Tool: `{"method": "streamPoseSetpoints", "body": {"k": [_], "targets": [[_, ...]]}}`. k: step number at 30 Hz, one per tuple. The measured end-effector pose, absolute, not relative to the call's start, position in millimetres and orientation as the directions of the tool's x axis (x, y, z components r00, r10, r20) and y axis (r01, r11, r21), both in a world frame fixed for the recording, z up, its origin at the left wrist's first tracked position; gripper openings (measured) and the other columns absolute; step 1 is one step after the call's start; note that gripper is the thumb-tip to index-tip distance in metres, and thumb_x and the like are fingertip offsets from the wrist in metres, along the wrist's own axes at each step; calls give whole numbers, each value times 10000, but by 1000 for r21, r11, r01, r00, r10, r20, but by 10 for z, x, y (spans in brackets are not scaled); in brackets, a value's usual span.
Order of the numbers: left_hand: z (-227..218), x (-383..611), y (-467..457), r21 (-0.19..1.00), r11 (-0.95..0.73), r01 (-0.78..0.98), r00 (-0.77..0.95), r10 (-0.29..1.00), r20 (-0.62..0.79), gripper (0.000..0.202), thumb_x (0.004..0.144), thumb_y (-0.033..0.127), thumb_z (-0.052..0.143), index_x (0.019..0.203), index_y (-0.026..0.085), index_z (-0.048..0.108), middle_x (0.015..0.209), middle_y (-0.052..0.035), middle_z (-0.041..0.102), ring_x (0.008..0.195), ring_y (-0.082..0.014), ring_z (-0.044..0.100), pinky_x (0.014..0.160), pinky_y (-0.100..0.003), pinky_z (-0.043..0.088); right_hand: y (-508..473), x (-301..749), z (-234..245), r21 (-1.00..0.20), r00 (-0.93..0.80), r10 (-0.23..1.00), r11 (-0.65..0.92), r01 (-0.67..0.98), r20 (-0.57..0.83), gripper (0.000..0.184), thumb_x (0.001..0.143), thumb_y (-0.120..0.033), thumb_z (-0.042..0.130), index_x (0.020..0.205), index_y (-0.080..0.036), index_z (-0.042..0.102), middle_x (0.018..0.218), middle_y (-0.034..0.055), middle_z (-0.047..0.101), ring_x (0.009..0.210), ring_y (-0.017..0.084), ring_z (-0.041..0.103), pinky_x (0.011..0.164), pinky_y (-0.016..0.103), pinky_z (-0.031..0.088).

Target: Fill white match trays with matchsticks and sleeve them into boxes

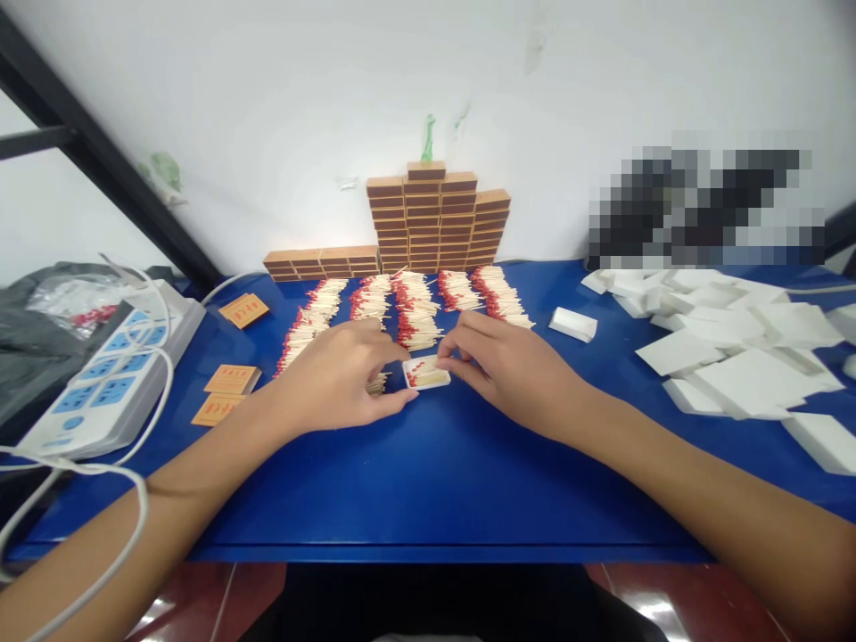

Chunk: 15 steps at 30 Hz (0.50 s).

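Observation:
A small white tray (428, 374) filled with red-tipped matches lies on the blue table (428, 481), between my two hands. My left hand (341, 374) is curled at the tray's left edge, thumb touching it, with a few matches under the fingers. My right hand (508, 361) pinches the tray's right edge with its fingertips. Just behind the hands lie several rows of loose red-tipped matches (415, 308).
Brown matchbox sleeves (438, 218) are stacked against the wall, with a low row (321, 263) to their left. White inner trays (736, 348) are heaped at the right, one (572, 323) apart. Flat orange sleeves (231, 379) and a power strip (111, 374) with cables sit left.

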<state>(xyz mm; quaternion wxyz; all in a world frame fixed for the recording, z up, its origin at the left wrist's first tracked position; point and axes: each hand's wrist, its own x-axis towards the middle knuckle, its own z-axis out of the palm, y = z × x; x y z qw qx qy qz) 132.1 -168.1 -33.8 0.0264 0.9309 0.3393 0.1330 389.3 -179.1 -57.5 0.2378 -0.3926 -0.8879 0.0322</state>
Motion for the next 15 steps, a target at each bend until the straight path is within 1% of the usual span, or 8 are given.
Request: {"method": "streamPoseSetpoints", "body": {"k": [3,8,12,15], "targets": [[-363,1331,-1683,163,-780,604,741,625,245,283,932,440,746,1037,184,807,755,-36,682,772,-216,636,719,-351,469,-1797,3873,-608,-239,-599,694,710,663,401,127,1070,-223,582,991,-184,673,960,62,665,784,187,605,665,320,425],[-364,1336,-1679,147,-789,597,749,613,251,270,936,415,739,1064,186,803,721,-27,660,764,-213,628,729,-349,471,-1795,3871,-634,-275,-621,690,721,636,372,132,1072,-227,570,999,-195,675,978,61,673,771,180,605,670,323,430],[-339,1334,-1689,172,-777,606,752,630,196,275,920,410,749,1068,186,806,723,-26,666,761,-211,622,715,-347,464,-1762,3919,-613,-312,-575,712,698,645,404,94,1053,-258,617,1036,-194,683,968,60,675,819,196,628,694,329,449],[-330,1340,-1709,203,-774,600,760,630,159,283,908,408,756,1081,190,804,724,-21,676,764,-205,621,710,-338,464,-1696,3951,-642,-302,-552,728,677,671,407,142,1059,-265,590,1090,-193,708,979,73,673,846,212,636,721,342,467]]}}
